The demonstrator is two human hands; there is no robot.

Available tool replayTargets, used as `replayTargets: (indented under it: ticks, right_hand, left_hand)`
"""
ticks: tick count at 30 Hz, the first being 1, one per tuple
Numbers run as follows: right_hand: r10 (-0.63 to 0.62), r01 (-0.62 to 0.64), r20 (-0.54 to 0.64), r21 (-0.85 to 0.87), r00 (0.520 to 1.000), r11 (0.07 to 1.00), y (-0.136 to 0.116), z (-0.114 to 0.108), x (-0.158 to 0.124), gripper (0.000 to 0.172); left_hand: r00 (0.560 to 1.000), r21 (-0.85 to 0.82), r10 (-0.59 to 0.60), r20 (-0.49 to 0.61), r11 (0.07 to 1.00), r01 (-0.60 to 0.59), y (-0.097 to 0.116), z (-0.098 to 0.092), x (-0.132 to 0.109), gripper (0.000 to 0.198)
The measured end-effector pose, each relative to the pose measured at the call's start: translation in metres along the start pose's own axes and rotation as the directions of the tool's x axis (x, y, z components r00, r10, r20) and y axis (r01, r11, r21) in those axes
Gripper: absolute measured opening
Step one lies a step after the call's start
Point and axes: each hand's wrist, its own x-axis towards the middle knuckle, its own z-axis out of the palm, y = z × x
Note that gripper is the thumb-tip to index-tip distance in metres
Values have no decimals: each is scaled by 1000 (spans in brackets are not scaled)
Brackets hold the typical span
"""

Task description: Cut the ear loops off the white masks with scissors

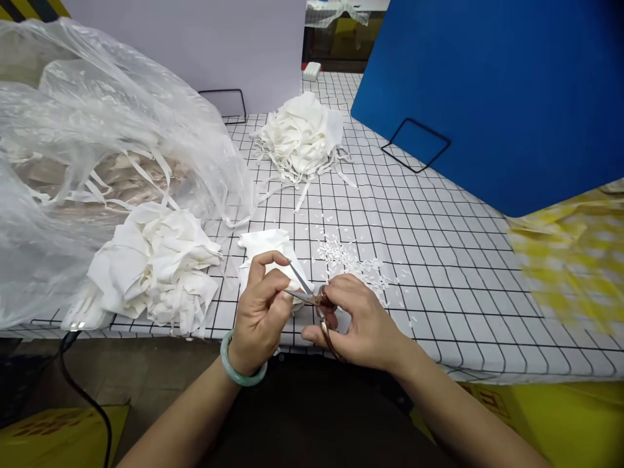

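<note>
My right hand (361, 318) grips a pair of scissors (325, 315) by the copper-coloured handles. The blades stand apart and point left, toward the fingers of my left hand (266, 305). Those fingers are curled in a pinch around part of a white cloth piece (266, 240), most of which shows behind them; the pinched bit itself is hidden. Small white clippings (346, 257) lie scattered on the table just beyond the scissors.
A crumpled white cloth pile (156, 266) sits left, beside a large clear plastic bag (121, 117). Another white cloth pile (302, 136) lies farther back on the checked tablecloth (419, 260). A blue board (487, 84) stands right. A power strip (88, 312) rests at the front left edge.
</note>
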Motion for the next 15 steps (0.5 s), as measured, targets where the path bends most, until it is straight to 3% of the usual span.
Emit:
replayTargets:
  ticks: [15]
  right_hand:
    - [24, -25, 31, 30, 999, 999, -3, -2, -1, 51]
  left_hand:
    - [1000, 61, 1, 21, 998, -2, -1, 3, -3, 22]
